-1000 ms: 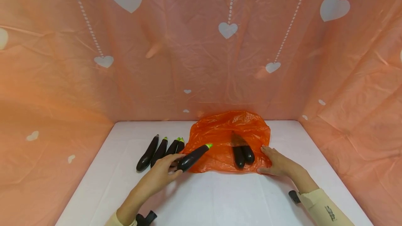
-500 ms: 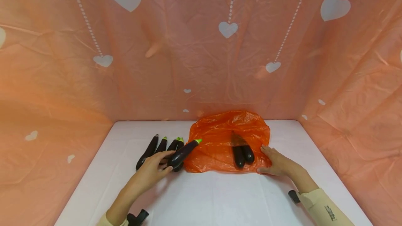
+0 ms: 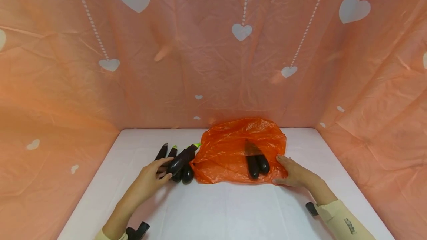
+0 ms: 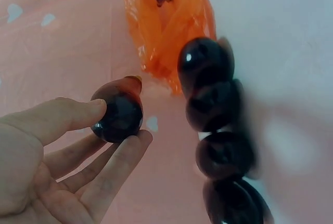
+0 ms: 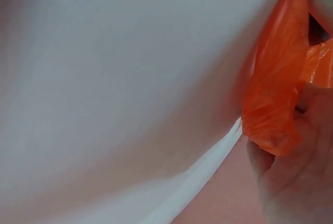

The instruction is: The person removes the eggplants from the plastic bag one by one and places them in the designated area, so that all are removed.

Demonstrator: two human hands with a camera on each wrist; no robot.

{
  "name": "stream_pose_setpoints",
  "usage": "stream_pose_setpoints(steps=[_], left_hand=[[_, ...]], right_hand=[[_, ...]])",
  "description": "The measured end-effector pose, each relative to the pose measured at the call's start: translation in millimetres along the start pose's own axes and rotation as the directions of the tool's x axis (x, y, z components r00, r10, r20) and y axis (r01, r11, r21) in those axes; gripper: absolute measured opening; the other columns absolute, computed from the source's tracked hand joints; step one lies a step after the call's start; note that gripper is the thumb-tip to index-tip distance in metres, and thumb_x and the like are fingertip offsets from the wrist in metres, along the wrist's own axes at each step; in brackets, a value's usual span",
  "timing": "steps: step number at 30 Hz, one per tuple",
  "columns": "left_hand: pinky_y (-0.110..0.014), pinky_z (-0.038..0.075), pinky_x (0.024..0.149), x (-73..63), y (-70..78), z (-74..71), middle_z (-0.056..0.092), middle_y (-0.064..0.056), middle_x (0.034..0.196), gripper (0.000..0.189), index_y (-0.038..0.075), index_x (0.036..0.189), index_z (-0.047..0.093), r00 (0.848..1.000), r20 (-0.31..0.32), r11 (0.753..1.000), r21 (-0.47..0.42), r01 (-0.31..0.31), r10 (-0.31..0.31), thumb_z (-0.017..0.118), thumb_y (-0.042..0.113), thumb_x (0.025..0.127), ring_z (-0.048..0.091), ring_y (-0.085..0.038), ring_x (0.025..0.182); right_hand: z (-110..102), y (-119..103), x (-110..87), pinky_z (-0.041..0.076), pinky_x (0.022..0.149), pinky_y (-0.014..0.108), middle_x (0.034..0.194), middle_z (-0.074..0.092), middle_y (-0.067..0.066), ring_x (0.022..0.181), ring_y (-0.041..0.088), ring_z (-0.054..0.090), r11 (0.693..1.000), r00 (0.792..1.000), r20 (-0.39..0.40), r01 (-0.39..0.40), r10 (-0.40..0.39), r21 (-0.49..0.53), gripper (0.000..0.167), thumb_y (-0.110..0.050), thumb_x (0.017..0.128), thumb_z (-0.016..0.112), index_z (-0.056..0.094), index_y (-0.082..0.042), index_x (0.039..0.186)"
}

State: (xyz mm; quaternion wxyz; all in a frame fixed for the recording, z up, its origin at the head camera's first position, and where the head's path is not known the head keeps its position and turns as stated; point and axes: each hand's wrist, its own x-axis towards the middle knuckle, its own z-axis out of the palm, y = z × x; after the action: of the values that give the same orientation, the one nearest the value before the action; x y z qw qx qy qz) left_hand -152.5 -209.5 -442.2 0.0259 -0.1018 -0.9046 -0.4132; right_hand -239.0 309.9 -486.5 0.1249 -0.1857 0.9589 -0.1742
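Note:
In the head view, my left hand (image 3: 151,178) holds a dark eggplant (image 3: 181,160) with a green stem, tilted up over a row of eggplants. The left wrist view shows the thumb on one side of the held eggplant (image 4: 118,110) and fingers on the other. Several more eggplants (image 4: 226,154) lie side by side there. An orange plastic bag (image 3: 223,140) lies flat at the centre, with two eggplants (image 3: 258,166) partly inside it. At the bag's right edge, my right hand (image 3: 297,173) holds the plastic, bunched between thumb and fingers in the right wrist view (image 5: 273,109).
A white-covered table (image 3: 227,210) bears everything. An orange curtain (image 3: 207,66) with pale hearts stands behind the table and on both sides. Black wrist devices (image 3: 137,230) sit by the sleeves.
My left hand has carried the eggplant leftward, from the bag's left edge to above the row of eggplants. My right hand and the two eggplants at the bag have stayed put.

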Motion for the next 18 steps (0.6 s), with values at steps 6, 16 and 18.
stream_pose_setpoints(steps=[6, 16, 18], left_hand=[[-0.042, 0.06, 0.098, -2.9, -10.3, -8.9, 0.065, -0.028, 0.135, 0.053, -0.002, 0.149, 0.058, 0.999, -0.033, 1.0, 0.011, 0.026, -0.025, 0.074, 0.001, 0.099, 0.07, -0.039, 0.12], [-0.042, 0.063, 0.09, -4.8, -25.7, -20.8, 0.065, -0.035, 0.134, 0.052, -0.003, 0.147, 0.06, 0.993, -0.112, 0.997, 0.061, 0.053, -0.046, 0.075, 0.0, 0.097, 0.072, -0.046, 0.116], [-0.044, 0.063, 0.091, -5.2, -28.5, -22.7, 0.066, -0.035, 0.133, 0.052, -0.004, 0.147, 0.059, 0.991, -0.123, 0.995, 0.072, 0.063, -0.054, 0.075, 0.001, 0.097, 0.072, -0.046, 0.116]], right_hand=[[1.2, 1.2, 1.3, 0.026, 0.122, 0.073, 0.166, 0.034, 0.036, 0.151, 0.062, 0.028, 1.0, 1.0, -0.008, 0.011, -0.011, -0.009, 0.107, -0.054, 0.089, 0.083, 0.035, 0.011, 0.161], [0.8, 0.8, 0.6, 0.026, 0.122, 0.073, 0.166, 0.034, 0.035, 0.151, 0.062, 0.028, 1.0, 1.0, 0.0, 0.001, -0.001, -0.002, 0.108, -0.055, 0.089, 0.082, 0.035, 0.009, 0.162], [0.8, 0.5, 0.0, 0.026, 0.121, 0.073, 0.166, 0.034, 0.034, 0.151, 0.062, 0.028, 1.0, 1.0, 0.004, -0.004, 0.004, -0.001, 0.108, -0.055, 0.089, 0.082, 0.034, 0.009, 0.162]])
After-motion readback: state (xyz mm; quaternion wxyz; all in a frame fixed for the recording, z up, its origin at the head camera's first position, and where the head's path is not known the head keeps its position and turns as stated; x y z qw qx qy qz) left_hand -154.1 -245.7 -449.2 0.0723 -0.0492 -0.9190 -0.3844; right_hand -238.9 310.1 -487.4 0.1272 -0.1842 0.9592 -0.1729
